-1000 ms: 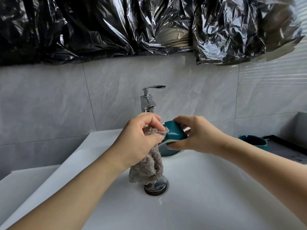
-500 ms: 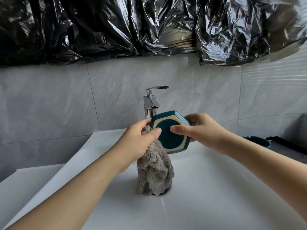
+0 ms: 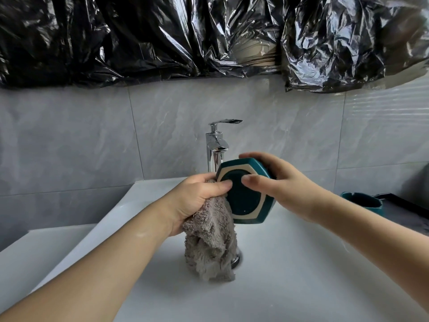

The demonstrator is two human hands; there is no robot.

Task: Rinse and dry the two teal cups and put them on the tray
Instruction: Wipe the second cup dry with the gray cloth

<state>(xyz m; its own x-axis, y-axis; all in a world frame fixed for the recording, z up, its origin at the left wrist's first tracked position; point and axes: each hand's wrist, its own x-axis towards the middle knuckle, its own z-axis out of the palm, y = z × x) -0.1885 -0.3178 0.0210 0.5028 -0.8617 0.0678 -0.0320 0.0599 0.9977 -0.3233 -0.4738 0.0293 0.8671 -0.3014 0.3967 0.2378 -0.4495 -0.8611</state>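
Over the sink point(image 3: 301, 263), teal cup point(image 3: 246, 196) between both hands (left hand point(image 3: 197, 201) with cloth point(image 3: 210, 242)).

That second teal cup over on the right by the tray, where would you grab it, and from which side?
I'd take the second teal cup by its rim and outer wall, coming from above and the left. It appears to stand upright with its mouth facing up, so the top edge is exposed. The black tray sits close on its right and the view cuts off there, so the sink side looks freer.
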